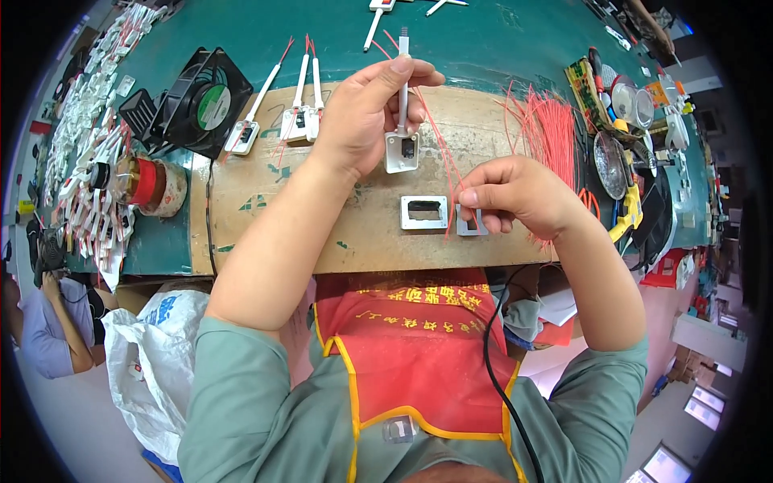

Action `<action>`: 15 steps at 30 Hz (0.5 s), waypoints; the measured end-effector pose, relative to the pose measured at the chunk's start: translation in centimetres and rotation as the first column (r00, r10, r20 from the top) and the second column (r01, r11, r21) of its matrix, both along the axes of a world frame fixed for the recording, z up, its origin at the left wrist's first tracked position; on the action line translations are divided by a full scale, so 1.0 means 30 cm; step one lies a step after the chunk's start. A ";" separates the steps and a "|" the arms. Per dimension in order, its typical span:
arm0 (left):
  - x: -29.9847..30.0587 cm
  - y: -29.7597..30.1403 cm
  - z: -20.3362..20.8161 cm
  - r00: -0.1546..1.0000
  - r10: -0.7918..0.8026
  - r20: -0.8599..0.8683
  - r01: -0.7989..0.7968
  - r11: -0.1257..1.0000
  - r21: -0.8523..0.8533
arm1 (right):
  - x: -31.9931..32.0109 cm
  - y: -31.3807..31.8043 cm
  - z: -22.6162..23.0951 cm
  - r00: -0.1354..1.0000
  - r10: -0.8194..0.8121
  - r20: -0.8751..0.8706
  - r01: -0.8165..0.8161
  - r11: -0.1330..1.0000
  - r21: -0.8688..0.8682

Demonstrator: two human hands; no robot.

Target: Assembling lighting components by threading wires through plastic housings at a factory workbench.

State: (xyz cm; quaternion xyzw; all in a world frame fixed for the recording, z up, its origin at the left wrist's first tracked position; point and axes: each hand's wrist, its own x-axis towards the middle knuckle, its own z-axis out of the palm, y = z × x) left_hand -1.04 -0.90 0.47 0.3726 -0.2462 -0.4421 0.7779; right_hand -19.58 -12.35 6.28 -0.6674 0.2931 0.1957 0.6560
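Observation:
My left hand is raised over the board, its thumb and fingers closed on the thin grey stem of a small white plastic housing. A black part sits inside the housing's open box end, which hangs downward. Lower and to the right, my right hand pinches thin red wires that run up toward the left hand. Where their upper ends go behind the fingers is hidden. A white rectangular frame with a dark opening lies just left of the right hand. Partly under the right fingers is a small grey piece.
A bundle of red wires lies on the brown board at right. Several stemmed white housings lie at left near a black fan and a jar. White parts heap farther left; tools stand far right.

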 end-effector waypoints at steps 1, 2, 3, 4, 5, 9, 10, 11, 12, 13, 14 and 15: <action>-0.002 0.000 0.002 1.000 0.008 0.004 -0.008 1.000 0.001 | -0.004 0.001 -0.005 0.999 -0.025 0.020 0.025 1.000 0.011; -0.002 0.003 0.001 1.000 0.012 0.003 -0.012 1.000 0.001 | -0.006 0.005 -0.006 1.000 -0.021 0.019 0.020 1.000 0.011; -0.006 0.004 -0.003 1.000 0.010 -0.002 -0.010 1.000 0.001 | -0.010 0.009 -0.007 0.999 -0.043 0.027 0.043 0.999 0.000; -0.008 0.005 -0.005 1.000 0.009 -0.006 -0.009 1.000 0.002 | -0.013 0.011 -0.008 0.997 -0.065 0.036 0.065 0.998 -0.011; -0.006 0.007 -0.006 1.000 0.009 -0.007 -0.009 1.000 0.003 | -0.009 0.016 -0.011 0.997 -0.065 0.035 0.065 0.998 -0.010; -0.005 0.007 -0.004 0.998 0.019 0.054 -0.018 1.000 -0.002 | 0.003 0.037 -0.030 0.989 -0.084 0.119 0.079 0.996 0.053; -0.009 0.008 -0.003 0.996 0.028 0.081 -0.029 1.000 0.007 | 0.004 0.042 -0.035 0.984 -0.119 0.135 0.099 0.984 0.146; -0.015 0.006 -0.001 0.997 0.024 0.078 -0.025 1.000 0.009 | 0.007 0.048 -0.036 0.984 -0.123 0.132 0.104 0.984 0.147; -0.021 0.005 0.001 0.991 0.075 0.106 -0.077 0.997 0.015 | 0.012 0.055 -0.037 0.981 -0.133 0.139 0.105 0.976 0.193; -0.025 0.002 0.003 0.983 0.125 0.134 -0.129 0.991 0.020 | 0.016 0.059 -0.039 0.979 -0.144 0.145 0.107 0.965 0.238; -0.022 0.004 0.008 0.976 0.123 0.181 -0.131 0.991 0.033 | 0.019 0.059 -0.046 0.979 -0.148 0.140 0.112 0.964 0.240; -0.022 0.006 0.012 0.977 0.118 0.176 -0.127 0.991 0.037 | 0.020 0.058 -0.053 0.973 -0.161 0.162 0.113 0.955 0.275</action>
